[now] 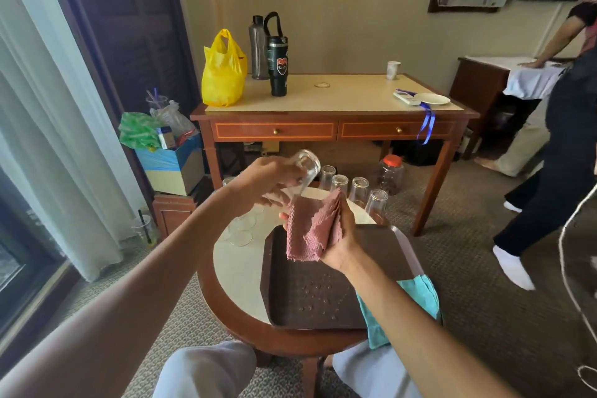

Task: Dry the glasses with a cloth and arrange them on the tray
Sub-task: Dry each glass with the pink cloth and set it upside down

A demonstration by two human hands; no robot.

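Observation:
My left hand (265,181) grips a clear glass (307,168), tilted with its base up and away from me. Its mouth meets a pink cloth (311,229), which my right hand (342,236) holds bunched above the far end of the brown tray (310,297). The tray lies on a small round table (239,265) and carries only water drops. Several glasses (358,191) stand upside down in a row along the table's far edge. More glasses (242,229) sit on the table left of the tray, partly hidden by my left arm.
A teal cloth (416,297) hangs over the tray's right side. Behind stands a desk (332,107) with a yellow bag, bottles, a cup and a plate. A red-lidded jar (391,171) sits on the floor. A person (555,145) stands at the right.

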